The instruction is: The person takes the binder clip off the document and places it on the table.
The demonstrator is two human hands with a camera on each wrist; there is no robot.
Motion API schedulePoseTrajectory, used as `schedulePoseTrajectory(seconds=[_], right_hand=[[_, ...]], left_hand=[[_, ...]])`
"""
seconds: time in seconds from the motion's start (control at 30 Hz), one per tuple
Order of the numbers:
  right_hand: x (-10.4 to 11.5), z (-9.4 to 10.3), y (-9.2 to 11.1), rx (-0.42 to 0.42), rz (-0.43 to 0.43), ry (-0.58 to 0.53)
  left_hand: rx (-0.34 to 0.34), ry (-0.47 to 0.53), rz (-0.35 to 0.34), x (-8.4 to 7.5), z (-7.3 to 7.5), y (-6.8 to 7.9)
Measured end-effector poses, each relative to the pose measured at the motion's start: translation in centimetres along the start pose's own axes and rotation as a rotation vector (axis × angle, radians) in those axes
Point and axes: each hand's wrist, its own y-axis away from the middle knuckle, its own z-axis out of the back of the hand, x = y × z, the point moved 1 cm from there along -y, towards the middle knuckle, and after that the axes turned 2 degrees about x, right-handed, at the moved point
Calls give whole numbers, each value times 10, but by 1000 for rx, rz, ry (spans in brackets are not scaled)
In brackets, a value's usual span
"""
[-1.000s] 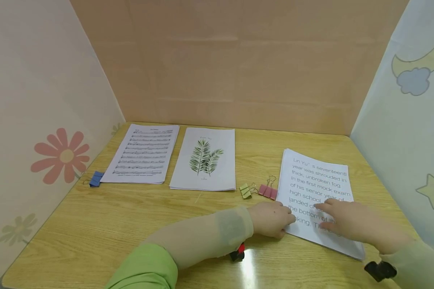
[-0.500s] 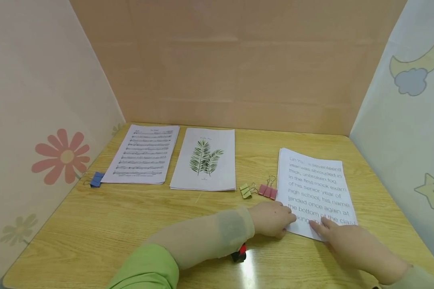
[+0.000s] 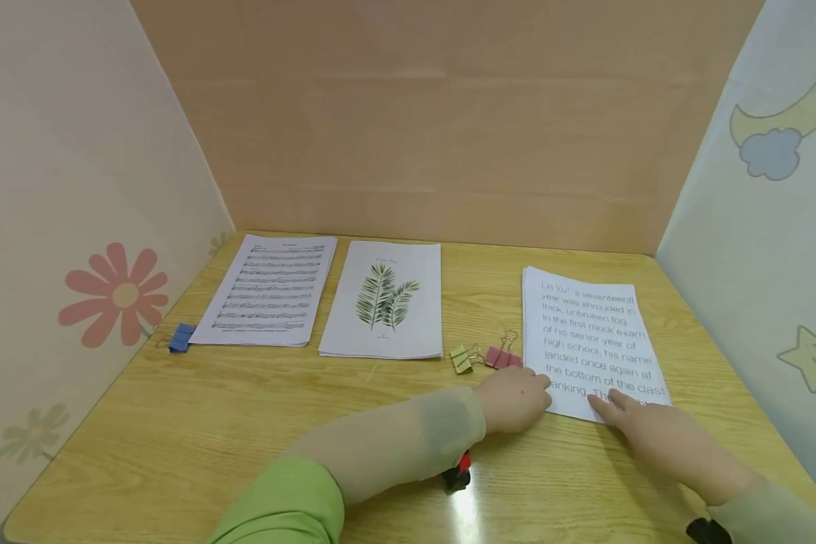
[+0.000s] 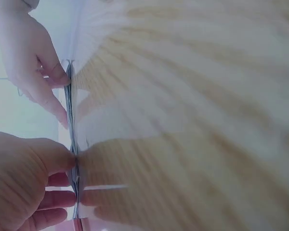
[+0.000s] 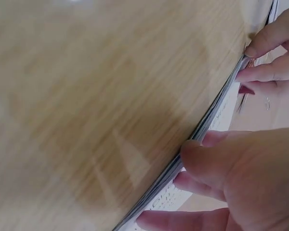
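A stack of printed text sheets (image 3: pixel 588 336) lies at the right of the table. My left hand (image 3: pixel 517 399) is at its near left corner. In the left wrist view, this hand's thumb meets the stack edge (image 4: pixel 70 108) and its fingers reach over the sheets. At the near right part is my right hand (image 3: pixel 666 442). The right wrist view shows its thumb against the edge and its fingers resting over the top sheet. Beside my left hand lies a pink binder clip (image 3: pixel 501 357), with a yellow-green binder clip (image 3: pixel 460 359) farther left.
Sheet music (image 3: pixel 265 291) lies stacked at the far left, with a blue binder clip (image 3: pixel 180 338) by its near corner. A stack with a palm-leaf print (image 3: pixel 391 302) sits right of it. Walls stand behind and on both sides of the wooden table (image 3: pixel 245 393).
The text stack has slid away from me and turned straighter. My right hand has shifted from on top of the sheets to their near edge. My left hand has moved slightly forward.
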Motion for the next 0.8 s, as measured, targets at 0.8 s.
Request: schedulePoseTrajectory(seconds=[0.8], right_hand=[[-33, 8, -39, -15, 9, 9]], left_hand=[[39, -119, 169, 9, -1, -7]])
